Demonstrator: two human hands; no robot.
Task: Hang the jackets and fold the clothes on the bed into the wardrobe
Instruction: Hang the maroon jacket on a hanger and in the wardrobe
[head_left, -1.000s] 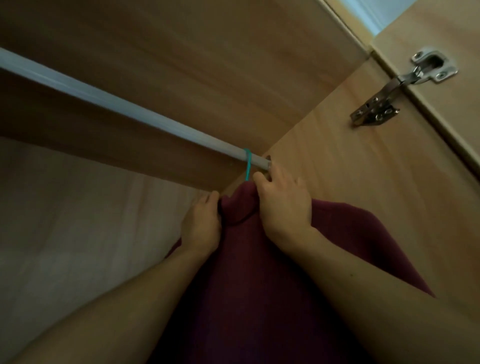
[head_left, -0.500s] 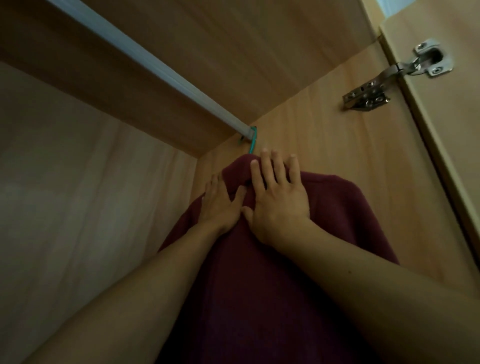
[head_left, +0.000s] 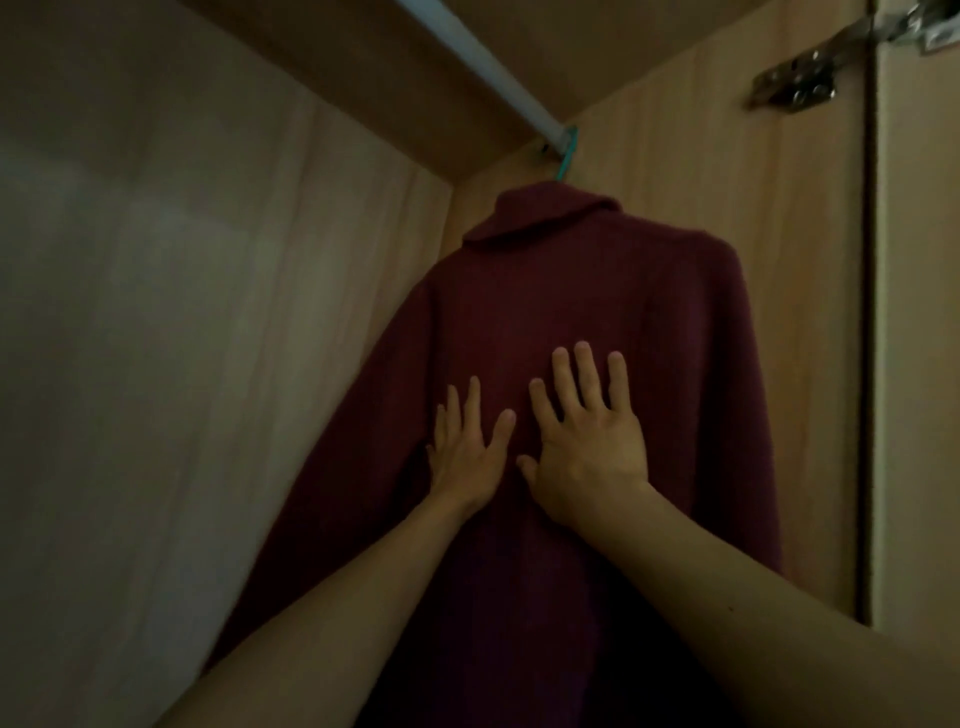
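Right of centre, close against the wardrobe side wall: dark red jacket, back toward the camera, hung by a teal hanger hook over the very end of the white rail at the upper middle of the frame. Hands much lower than a second ago. Then up at the collar, right hand at the hook; half a second ago laid flat just below the collar; now spread on the back of the jacket at mid-frame, well under the collar. Left hand flat on the cloth, fingers straight and apart, gripping nothing. Right hand just beside it, likewise flat and splayed, pressing only, holding nothing. Reads as a smoothing stroke down the cloth after letting go of the hanger. Hence, by judgement: one jacket hung and settled, borne by the rail alone. Left to do, presumably: drawing both hands back and fetching the next piece, none in view. Metal hinge at the upper right, blurred; door edge down the right side.
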